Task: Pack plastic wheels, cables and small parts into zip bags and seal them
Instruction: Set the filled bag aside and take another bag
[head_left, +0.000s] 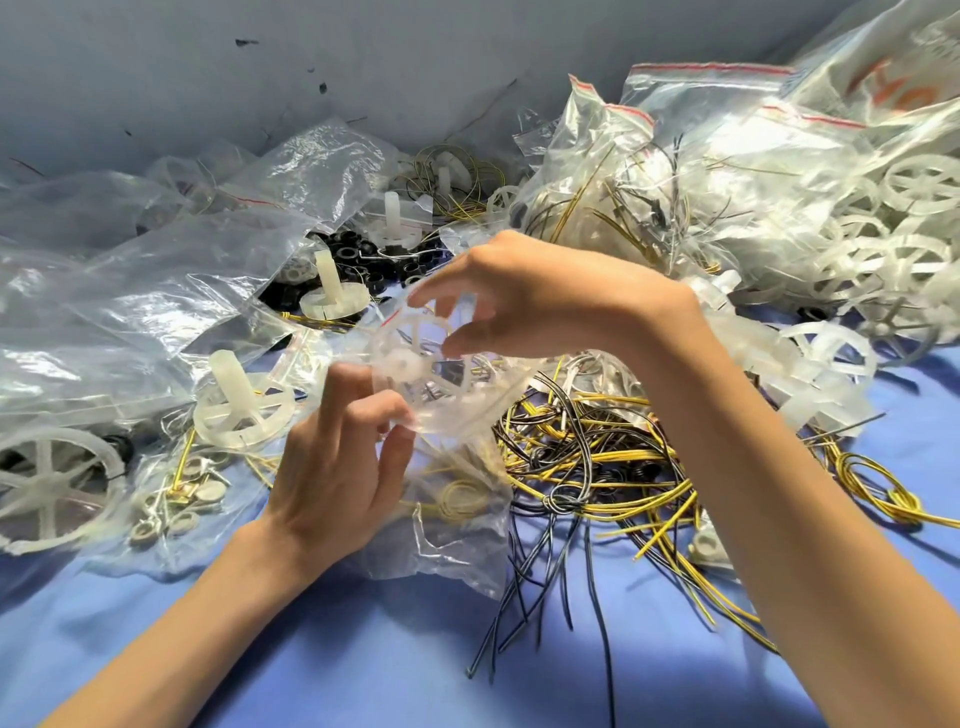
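Translucent spoked wheel (410, 358) inside crinkly bag (457, 519); left hand (332, 478), right hand (545, 296) pinching.

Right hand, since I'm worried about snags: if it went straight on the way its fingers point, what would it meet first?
The translucent spoked wheel, which the right hand appears to pinch at the mouth of the clear zip bag that the left hand holds. Depth is unclear, so contact is uncertain.
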